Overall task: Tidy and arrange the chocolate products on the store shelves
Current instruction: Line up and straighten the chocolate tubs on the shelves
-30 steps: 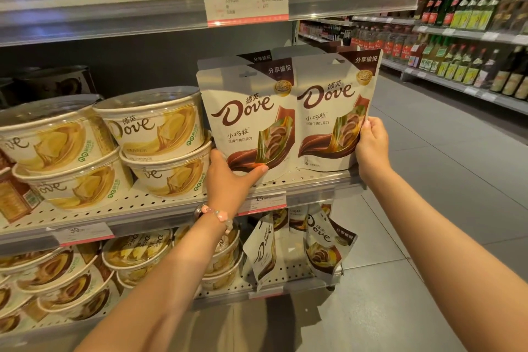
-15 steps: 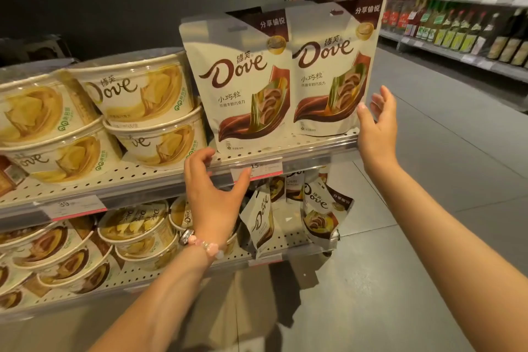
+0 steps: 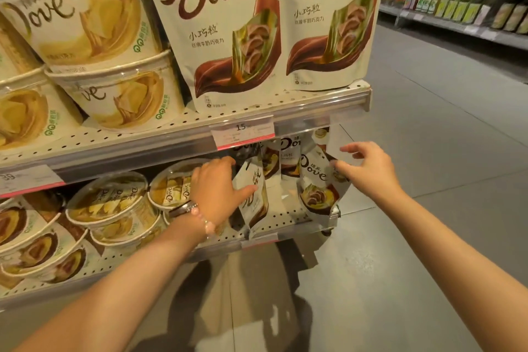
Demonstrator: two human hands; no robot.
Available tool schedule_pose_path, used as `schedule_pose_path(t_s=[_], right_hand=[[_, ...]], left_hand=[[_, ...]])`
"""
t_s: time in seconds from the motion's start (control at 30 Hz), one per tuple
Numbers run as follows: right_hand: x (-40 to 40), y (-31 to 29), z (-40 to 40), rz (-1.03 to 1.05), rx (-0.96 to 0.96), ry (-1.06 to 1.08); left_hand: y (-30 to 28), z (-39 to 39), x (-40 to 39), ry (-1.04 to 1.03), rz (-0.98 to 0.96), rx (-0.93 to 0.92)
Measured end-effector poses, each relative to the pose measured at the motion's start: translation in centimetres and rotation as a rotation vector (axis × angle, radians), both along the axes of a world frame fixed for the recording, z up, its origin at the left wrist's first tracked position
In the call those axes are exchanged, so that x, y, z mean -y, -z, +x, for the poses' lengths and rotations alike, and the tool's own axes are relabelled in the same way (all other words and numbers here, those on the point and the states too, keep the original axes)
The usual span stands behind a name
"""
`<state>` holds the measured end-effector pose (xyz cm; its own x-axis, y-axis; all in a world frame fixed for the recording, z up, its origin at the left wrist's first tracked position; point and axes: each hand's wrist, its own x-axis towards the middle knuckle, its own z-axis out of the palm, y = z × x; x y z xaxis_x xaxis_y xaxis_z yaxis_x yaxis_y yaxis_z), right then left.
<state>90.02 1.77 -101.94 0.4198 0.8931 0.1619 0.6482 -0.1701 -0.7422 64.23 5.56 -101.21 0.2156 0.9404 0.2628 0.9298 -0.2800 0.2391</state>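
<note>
Two white Dove chocolate pouches (image 3: 225,37) stand upright side by side on the upper shelf (image 3: 143,148). On the lower shelf (image 3: 288,218) several more Dove pouches lean untidily. My left hand (image 3: 220,188) grips a tilted pouch (image 3: 255,203), thumb across its front and fingers behind its top edge. My right hand (image 3: 371,171) hovers with fingers spread just right of another leaning pouch (image 3: 314,180) at the shelf's end, its thumb about touching the pouch's top corner.
Round Dove tubs (image 3: 94,23) are stacked left of the pouches on the upper shelf, and more tubs (image 3: 111,206) sit on the lower one. A price tag (image 3: 243,134) hangs on the upper rail. Bottle shelves (image 3: 457,3) line the aisle's far side.
Both hands let go of the two upright pouches and dropped to the lower shelf. The left hand has taken hold of a tilted pouch. The view moved down and closer.
</note>
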Motion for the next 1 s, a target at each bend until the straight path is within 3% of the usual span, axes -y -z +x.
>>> schedule_pose_path(t_s=[0.17, 0.3, 0.57, 0.8, 1.0], right_hand=[[-2.2, 0.9, 0.4, -0.216, -0.051, -0.091], [-3.4, 1.1, 0.6, -0.214, -0.061, -0.136], [-4.5, 0.4, 1.8, -0.123, -0.079, -0.237], [-4.7, 0.9, 2.2, -0.081, -0.129, -0.294], [-5.6, 1.8, 2.1, -0.078, -0.035, -0.28]], left_hand=[[0.3, 0.2, -2.1, -0.04, -0.201, 0.139], [0.3, 0.0, -2.7, 0.031, -0.295, 0.292], [0.3, -0.2, -3.4, 0.105, -0.367, 0.371], [1.4, 0.2, -3.3, 0.086, -0.278, 0.457], [2.0, 0.2, -3.4, 0.043, -0.184, 0.487]])
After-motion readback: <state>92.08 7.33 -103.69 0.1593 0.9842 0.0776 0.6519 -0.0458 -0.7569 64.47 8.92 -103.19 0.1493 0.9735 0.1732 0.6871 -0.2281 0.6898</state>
